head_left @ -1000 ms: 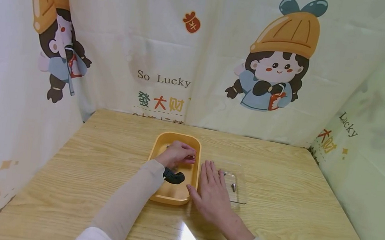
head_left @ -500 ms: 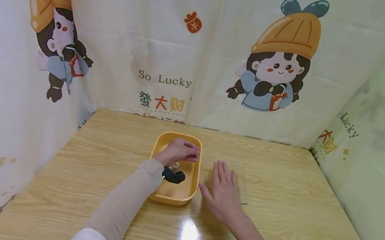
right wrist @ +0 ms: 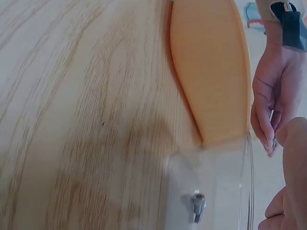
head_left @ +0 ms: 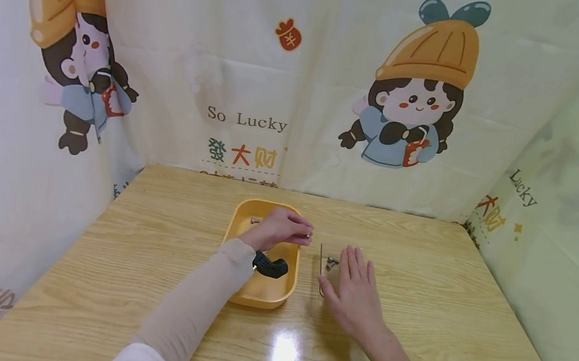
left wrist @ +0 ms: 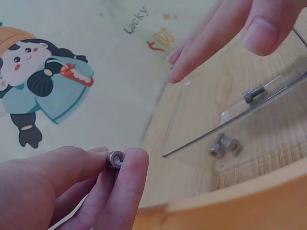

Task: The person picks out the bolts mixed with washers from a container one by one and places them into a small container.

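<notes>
My left hand (head_left: pixel 284 227) is above the right rim of the orange tray (head_left: pixel 258 303). Between its thumb and fingers it pinches a small metal socket-head bolt (left wrist: pixel 115 159), the hex recess showing in the left wrist view. To the right, a clear shallow plastic box (left wrist: pixel 199 136) lies on the table. Several similar bolts (left wrist: pixel 253 94) are in view there, one of them inside the box. My right hand (head_left: pixel 359 296) is over the box's right side, fingers straight and holding nothing; whether it touches the box I cannot tell.
Another bolt (head_left: pixel 255 221) lies in the far left part of the tray, and my left arm hides some of its inside. Black wrist cameras (head_left: pixel 271 267) are strapped to both arms. A printed curtain (head_left: pixel 320 89) stands behind the wooden table (head_left: pixel 442 290).
My left hand has moved right with the bolt, from inside the tray to above its right rim. My right hand has shifted right, uncovering the clear box's left edge and some bolts.
</notes>
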`<state>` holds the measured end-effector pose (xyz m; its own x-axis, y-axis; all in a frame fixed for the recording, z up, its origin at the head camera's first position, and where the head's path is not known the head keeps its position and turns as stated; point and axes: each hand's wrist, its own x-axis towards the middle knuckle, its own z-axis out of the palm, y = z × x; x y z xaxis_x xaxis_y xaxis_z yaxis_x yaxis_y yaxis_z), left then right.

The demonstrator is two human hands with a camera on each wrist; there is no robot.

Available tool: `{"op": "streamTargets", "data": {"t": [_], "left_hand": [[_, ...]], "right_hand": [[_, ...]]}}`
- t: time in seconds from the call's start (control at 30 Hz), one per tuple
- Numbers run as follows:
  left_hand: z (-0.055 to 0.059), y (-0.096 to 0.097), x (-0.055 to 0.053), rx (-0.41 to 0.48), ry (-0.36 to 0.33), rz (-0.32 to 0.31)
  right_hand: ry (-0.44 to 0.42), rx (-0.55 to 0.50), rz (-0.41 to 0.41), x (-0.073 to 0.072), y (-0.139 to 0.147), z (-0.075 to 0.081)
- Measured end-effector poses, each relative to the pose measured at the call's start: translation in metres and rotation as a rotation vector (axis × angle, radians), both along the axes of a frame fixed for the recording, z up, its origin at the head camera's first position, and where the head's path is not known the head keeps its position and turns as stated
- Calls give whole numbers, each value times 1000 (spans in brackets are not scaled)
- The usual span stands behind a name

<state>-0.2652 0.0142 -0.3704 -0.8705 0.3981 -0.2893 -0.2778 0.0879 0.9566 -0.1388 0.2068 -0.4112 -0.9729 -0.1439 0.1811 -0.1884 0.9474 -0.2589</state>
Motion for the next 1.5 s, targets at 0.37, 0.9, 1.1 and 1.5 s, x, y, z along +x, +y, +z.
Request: {"op": "streamTargets", "data": {"t": [0.37,0.9,1.1,1.5], "left_hand": [[5,19,4,-15,10,-65],[-3,46,11,-19,20,-109],[-6,57,16,-24,43,-116],[-9,71,21,-67,39,-101]], "right_hand": [[12,24,-33,3,20,-4],[-4,36,-71,5,31,-10],[1,42,-70,5,32,-14],[-1,23,-67,6,33,-23]]}}
